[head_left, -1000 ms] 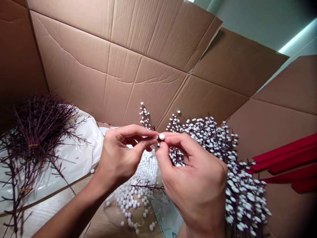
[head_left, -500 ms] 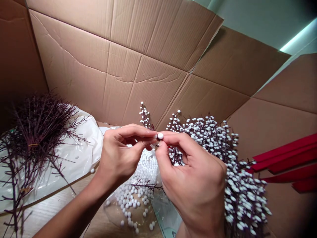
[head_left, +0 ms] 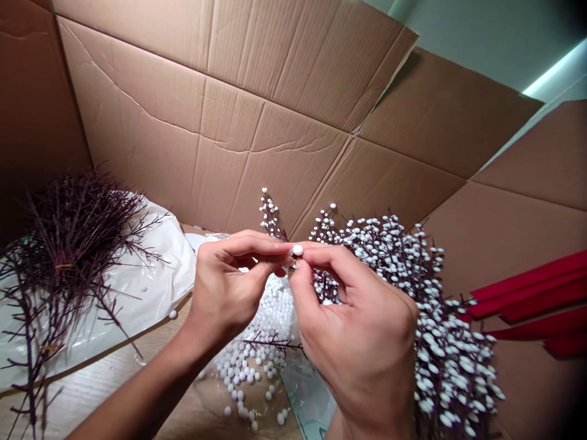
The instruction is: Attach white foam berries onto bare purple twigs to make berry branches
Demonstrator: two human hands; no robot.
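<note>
My left hand (head_left: 233, 281) and my right hand (head_left: 355, 318) meet at the middle of the view, fingertips almost touching. A white bead (head_left: 298, 250) shows between them, at the tip of a dark twig mostly hidden by the fingers. My right thumb and index finger pinch at this bead. The left fingers are pressed together just left of it; what they grip is hidden. Below the hands, many loose white beads (head_left: 247, 373) lie on clear plastic, with a thin dark twig (head_left: 275, 343) across them.
Bare dark twigs (head_left: 68, 232) lie bundled on a white plastic bag (head_left: 169, 269) at left. White-beaded branches (head_left: 440, 348) fill the right side, beside red strips (head_left: 532, 290). Cardboard panels (head_left: 183, 110) stand behind. A lone bead (head_left: 172, 314) rests near the bag.
The fingertips have drawn slightly closer around the bead, and the left hand has shifted a little to the right. The view has moved very slightly.
</note>
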